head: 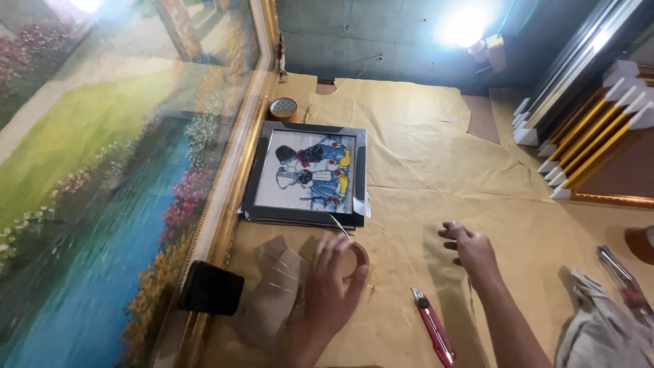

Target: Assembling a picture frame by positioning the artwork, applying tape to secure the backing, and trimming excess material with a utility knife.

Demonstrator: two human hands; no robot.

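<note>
Brown tape roll half hidden, left hand covering

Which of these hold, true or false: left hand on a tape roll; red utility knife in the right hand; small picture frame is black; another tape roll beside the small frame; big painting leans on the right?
1. The left hand rests on a tape roll. True.
2. The right hand holds the red utility knife. False: the knife lies on the brown paper, apart from the hand.
3. The small picture frame is black. True.
4. A second tape roll sits beyond the small frame. True.
5. The large landscape painting leans on the right. False: it stands on the left.
</note>
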